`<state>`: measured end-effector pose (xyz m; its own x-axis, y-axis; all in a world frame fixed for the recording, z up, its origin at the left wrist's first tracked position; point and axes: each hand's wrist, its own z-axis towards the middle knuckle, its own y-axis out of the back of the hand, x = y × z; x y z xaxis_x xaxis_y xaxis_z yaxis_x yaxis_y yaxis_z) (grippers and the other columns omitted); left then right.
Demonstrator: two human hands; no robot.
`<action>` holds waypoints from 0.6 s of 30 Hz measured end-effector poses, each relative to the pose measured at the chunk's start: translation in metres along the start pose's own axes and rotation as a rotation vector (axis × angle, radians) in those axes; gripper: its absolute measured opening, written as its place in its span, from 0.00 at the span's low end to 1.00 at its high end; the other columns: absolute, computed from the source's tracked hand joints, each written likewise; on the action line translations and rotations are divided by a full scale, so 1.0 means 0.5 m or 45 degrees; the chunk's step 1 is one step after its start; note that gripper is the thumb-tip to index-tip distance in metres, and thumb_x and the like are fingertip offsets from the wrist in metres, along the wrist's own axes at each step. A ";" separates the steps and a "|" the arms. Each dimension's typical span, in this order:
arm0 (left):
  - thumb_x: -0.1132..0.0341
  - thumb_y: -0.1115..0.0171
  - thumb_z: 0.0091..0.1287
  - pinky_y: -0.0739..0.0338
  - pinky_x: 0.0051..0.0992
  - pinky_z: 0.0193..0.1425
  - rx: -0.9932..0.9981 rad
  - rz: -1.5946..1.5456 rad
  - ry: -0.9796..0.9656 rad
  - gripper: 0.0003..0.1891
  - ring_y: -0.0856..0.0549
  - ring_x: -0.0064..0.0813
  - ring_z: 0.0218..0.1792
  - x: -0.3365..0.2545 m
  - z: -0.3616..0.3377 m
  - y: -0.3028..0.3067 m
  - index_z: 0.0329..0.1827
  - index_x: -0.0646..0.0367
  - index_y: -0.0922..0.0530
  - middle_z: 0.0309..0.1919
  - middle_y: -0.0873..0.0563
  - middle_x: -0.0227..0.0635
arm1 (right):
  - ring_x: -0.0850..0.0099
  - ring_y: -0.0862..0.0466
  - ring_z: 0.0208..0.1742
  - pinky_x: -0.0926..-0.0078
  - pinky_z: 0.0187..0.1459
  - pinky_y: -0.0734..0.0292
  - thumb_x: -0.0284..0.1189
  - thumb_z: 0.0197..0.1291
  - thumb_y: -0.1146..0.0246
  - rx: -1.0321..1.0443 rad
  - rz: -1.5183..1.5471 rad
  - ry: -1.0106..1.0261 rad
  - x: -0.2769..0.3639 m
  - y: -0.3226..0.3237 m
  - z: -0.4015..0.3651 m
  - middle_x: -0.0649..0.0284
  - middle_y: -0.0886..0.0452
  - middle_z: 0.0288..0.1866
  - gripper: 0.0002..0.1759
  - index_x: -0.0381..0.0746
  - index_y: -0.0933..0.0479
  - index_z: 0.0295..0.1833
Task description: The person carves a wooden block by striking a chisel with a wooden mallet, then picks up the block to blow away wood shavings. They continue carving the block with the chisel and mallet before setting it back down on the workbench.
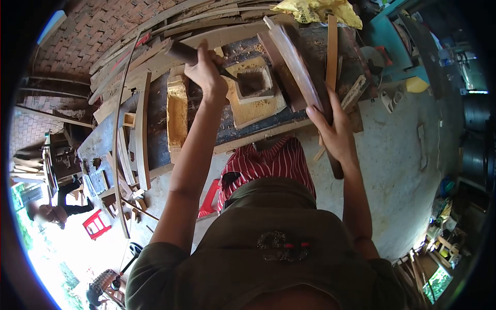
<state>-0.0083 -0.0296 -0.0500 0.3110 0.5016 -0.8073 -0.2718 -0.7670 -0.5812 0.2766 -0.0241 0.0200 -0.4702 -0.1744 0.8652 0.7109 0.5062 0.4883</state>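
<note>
My left hand point(206, 70) is shut on the dark handle of a brush point(235, 76), whose bristle end reaches into a small square wooden tray point(254, 84) lying on sawdust-covered boards. My right hand point(333, 132) grips the lower part of a long reddish-brown wooden board point(295, 64) that stands tilted up from the workbench point(155, 134). The two hands are apart, with the tray between them.
A yellowish wooden block point(177, 111) lies left of my left arm. Curved wooden strips point(140, 129) and planks pile along the bench and brick wall. A yellow sack point(315, 10) sits at the top. Another person point(57, 209) and a red stool point(94, 225) are at the lower left.
</note>
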 end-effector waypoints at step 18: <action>0.67 0.29 0.65 0.30 0.22 0.27 0.361 0.459 -0.213 0.09 0.22 0.19 0.22 -0.050 -0.079 -0.029 0.33 0.57 0.22 0.21 0.21 0.29 | 0.55 0.22 0.67 0.62 0.64 0.27 0.43 0.70 0.38 0.151 0.107 -0.037 -0.077 -0.027 0.041 0.46 0.25 0.68 0.37 0.39 0.40 0.78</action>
<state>0.0238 -0.0468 -0.0174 0.0067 0.2995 -0.9541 -0.5801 -0.7760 -0.2476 0.2743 -0.0067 -0.0222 -0.4280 -0.1035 0.8978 0.6823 0.6144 0.3961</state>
